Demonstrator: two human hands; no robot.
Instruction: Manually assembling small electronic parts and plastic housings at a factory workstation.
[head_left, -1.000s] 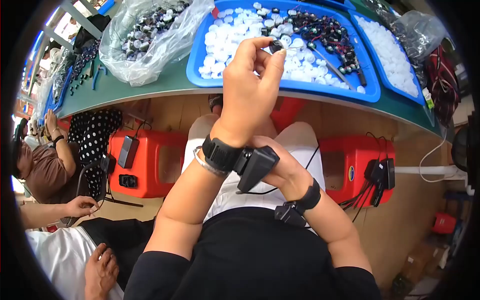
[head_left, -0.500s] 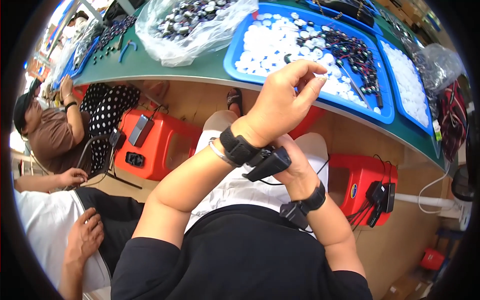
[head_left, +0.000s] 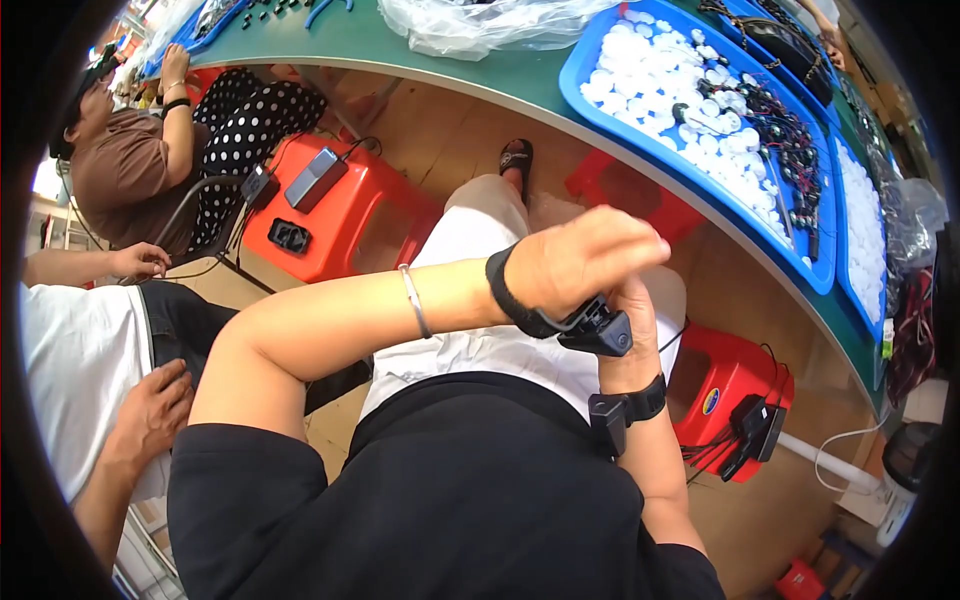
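Note:
My left hand [head_left: 575, 265] is over my lap, its fingers stretched to the right and slightly blurred. A black strap [head_left: 503, 290] circles the base of this hand, with a small black camera [head_left: 607, 335] on its underside. A silver bracelet [head_left: 415, 302] sits farther up that forearm. My right hand [head_left: 632, 325] is raised just behind the small camera, close under my left hand. Its fingers are mostly hidden, so whether it grips the camera is unclear. Another black strap [head_left: 650, 398] with a small black device [head_left: 608, 422] is on my right wrist.
On the green table [head_left: 480, 75], a blue tray [head_left: 570, 85] holds white round parts and dark wired parts. Another blue tray [head_left: 878, 318] stands at right. Red stools [head_left: 350, 240] [head_left: 725, 370] carry black devices and cables. Two people are at left, one seated close beside me.
The strap on my left arm has slid from the wrist toward the hand, away from the bracelet. My left hand has turned and lowered from the tray's edge. The view has shifted left.

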